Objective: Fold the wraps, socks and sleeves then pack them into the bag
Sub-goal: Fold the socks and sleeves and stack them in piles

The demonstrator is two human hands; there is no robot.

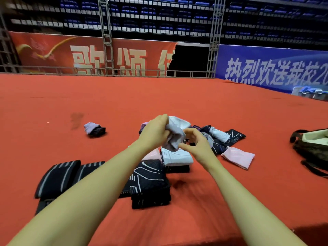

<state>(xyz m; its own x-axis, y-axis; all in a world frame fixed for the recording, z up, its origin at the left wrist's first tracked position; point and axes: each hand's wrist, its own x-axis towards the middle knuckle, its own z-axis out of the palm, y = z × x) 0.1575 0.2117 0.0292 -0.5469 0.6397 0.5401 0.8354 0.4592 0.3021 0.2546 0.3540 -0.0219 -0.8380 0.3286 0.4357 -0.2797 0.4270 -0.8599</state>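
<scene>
Above the red carpeted floor (177,96), left hand (154,132) is clamped on a bunched white-and-lilac knit sock (174,134); right hand (198,146) just below it, fingers curled and spread, only the fingertips touching the sock's lower end. Risks: sock held mid-air by one grip, so a loose roll could spring open or drop onto the folded white ribbed piece (175,157) and the black patterned folded stack (150,185) beneath, knocking them apart. Unfolded black and white pile (220,137) and pink folded sleeve (237,157) are not yet packed; olive fabric bag (312,144) sits well apart at right, a long carry. Stray lilac-black rolled sock (94,129) at left is easy to forget.
</scene>
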